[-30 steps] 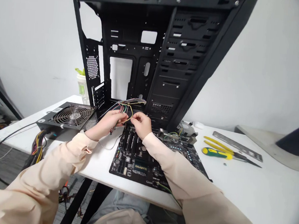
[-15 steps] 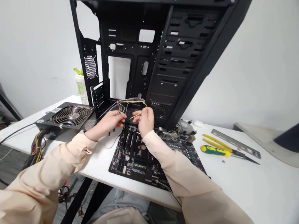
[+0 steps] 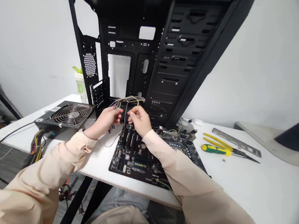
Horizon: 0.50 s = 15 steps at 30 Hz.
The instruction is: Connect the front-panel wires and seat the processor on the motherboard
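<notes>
My left hand (image 3: 107,118) is closed around a bundle of thin coloured case wires (image 3: 128,100) that run out of the open black computer case (image 3: 154,53) standing upright on the white table (image 3: 249,190). My right hand (image 3: 139,119) pinches a yellow wire of the same bundle between thumb and fingers, close beside the left hand. Both hands hover just above the far end of a black Gigabyte motherboard (image 3: 145,157) lying flat on the table in front of the case.
A power supply (image 3: 65,115) with a fan grille and trailing cables sits at the left. A yellow-green screwdriver (image 3: 219,150), yellow pliers (image 3: 215,139) and a metal I/O plate (image 3: 236,142) lie at the right. A grey side panel (image 3: 279,147) rests at the far right.
My right hand rose with the yellow wire, then came back down and left toward the left hand. The left hand keeps its hold on the bundle.
</notes>
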{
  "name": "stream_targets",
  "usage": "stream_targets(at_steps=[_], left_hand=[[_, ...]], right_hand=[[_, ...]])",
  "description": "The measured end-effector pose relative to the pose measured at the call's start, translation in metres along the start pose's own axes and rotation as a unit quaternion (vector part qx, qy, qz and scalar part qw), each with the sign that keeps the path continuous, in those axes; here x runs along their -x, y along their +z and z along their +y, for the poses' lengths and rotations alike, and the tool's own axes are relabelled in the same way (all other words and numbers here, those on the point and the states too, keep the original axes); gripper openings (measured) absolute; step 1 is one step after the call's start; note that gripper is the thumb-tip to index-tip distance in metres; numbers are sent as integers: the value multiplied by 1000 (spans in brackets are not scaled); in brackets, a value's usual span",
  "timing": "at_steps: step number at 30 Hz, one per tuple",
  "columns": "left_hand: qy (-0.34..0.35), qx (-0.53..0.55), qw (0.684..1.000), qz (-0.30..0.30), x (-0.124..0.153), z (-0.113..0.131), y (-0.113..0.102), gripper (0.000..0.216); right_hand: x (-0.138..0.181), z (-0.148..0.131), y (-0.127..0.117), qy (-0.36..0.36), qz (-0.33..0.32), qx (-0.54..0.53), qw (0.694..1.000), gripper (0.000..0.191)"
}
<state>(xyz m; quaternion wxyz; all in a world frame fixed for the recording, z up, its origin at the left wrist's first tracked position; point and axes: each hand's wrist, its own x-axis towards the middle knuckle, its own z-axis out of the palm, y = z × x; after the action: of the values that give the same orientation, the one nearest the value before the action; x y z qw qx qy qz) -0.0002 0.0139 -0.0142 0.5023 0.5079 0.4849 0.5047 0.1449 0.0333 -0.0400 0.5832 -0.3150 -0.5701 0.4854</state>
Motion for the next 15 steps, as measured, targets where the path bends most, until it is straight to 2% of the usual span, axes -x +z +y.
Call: stream_targets(at_steps=[3,6,9,15], left_hand=[[18,-12,1000,-10,3,1,1,14],[34,-39,998,-47,6,0,3,12],[44,-59,994,-80,7,-1,3,9],[67,-63,991,-100,6,-1,2,7]], right_hand=[[-2,-5,-2,50,-40,-42,997,32],[-4,-10,-5,88,-69,-83,990,34],[-4,-13,-6,97,-74,-110,986,34],[-3,-7,-6,89,-84,-92,988,40]])
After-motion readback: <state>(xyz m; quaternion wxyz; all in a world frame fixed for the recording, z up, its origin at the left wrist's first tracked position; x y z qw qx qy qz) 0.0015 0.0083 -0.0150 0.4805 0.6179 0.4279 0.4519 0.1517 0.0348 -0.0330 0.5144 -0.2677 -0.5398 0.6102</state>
